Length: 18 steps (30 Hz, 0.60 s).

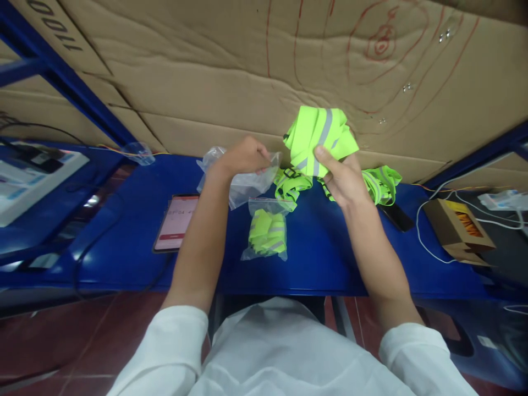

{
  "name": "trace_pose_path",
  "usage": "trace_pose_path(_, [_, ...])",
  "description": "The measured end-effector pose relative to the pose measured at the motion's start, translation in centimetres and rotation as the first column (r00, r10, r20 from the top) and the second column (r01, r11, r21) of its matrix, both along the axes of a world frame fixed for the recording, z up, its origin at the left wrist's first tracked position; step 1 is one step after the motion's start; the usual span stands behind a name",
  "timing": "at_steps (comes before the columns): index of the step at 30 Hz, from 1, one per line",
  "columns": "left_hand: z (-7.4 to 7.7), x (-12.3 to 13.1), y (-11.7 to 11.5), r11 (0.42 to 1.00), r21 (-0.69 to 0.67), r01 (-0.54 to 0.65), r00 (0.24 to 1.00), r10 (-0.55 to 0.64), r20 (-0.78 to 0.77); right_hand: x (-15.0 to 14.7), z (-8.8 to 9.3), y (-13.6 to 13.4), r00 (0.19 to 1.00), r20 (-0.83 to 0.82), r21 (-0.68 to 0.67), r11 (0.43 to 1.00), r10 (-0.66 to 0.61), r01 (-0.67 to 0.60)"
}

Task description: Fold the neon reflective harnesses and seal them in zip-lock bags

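My right hand (344, 179) is closed on a folded neon-yellow reflective vest (319, 137) with grey stripes, held up above the blue table (322, 258). My left hand (243, 157) pinches an empty clear plastic bag (247, 184) just left of the vest. Below the two hands a sealed clear bag with a folded vest inside (267, 231) lies on the table. More loose neon vests lie behind my hands, one (291, 187) in the middle and another (381, 184) to the right.
A tablet with a red-and-white screen (176, 221) lies left of my left arm. A dark phone (396, 216), white cables (429, 242) and an open cardboard box (457, 231) are at the right. A cardboard wall (231, 71) backs the table. Another clear bag (138, 152) lies far left.
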<state>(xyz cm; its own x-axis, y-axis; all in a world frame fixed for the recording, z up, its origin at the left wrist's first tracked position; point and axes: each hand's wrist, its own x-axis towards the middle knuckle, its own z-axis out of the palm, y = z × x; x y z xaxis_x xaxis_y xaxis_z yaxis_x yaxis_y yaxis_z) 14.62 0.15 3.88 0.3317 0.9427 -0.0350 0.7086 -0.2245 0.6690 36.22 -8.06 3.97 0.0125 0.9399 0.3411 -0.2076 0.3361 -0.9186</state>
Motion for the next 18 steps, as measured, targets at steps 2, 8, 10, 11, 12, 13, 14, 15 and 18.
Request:
trace_pose_path(2, [0.6,0.8,-0.6,0.998,-0.016,0.057,0.968,-0.051,0.247,-0.3,-0.5,0.2,1.0,0.007,-0.009,1.0,0.003,-0.003])
trace_pose_path(8, [1.6,2.5,-1.3,0.996,-0.061,0.063,0.735,-0.005,0.678,1.1,-0.2,0.7,0.998,0.059,-0.035,0.999,-0.019,0.021])
trace_pose_path(10, [2.0,2.9,-1.7,0.995,-0.07,0.073,0.642,0.006,0.767,2.0,0.4,0.6,0.997,0.07,-0.036,0.999,-0.017,0.02])
trace_pose_path(11, [2.1,3.2,-2.0,0.993,-0.067,0.096,0.6,-0.004,0.8,2.5,0.6,0.5,0.997,0.072,-0.035,0.999,-0.022,0.025])
trace_pose_path(12, [2.3,3.5,-2.3,0.992,-0.049,0.117,0.562,-0.026,0.826,2.8,0.9,0.4,0.997,0.067,-0.033,0.999,-0.027,0.03])
trace_pose_path(13, [2.5,3.9,-2.7,0.992,-0.011,0.123,0.536,-0.057,0.842,3.1,1.0,0.4,0.998,0.057,-0.03,0.999,-0.027,0.029])
trace_pose_path(14, [2.7,4.3,-3.2,0.993,0.04,0.111,0.517,-0.092,0.851,3.3,1.2,0.3,0.999,0.046,-0.026,0.999,-0.018,0.019])
trace_pose_path(15, [2.9,4.7,-3.8,0.991,0.101,0.087,0.503,-0.131,0.854,3.5,1.3,0.1,0.999,0.037,-0.022,1.0,0.004,-0.003])
trace_pose_path(18, [3.6,5.4,-5.6,0.952,0.306,-0.008,0.51,-0.259,0.82,3.6,1.8,-0.5,0.998,0.049,0.014,0.999,0.045,-0.046])
